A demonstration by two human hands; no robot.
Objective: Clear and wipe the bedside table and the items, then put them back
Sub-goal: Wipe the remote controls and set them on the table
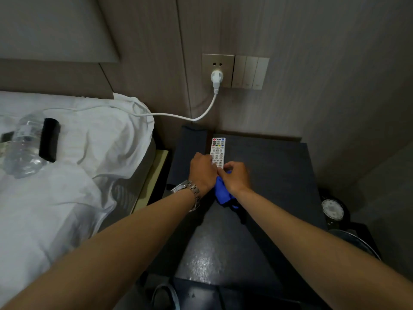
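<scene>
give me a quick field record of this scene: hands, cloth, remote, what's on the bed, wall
left hand: grips the near left side of the remote
right hand: holds the blue cloth at the remote's near end
remote: white, buttons up, on the bedside table
blue cloth: bunched, hanging under the right hand
bedside table: dark top
bed: white sheet, with a water bottle lying beside a black case
wall: white plug in socket, cable running to the bed
</scene>
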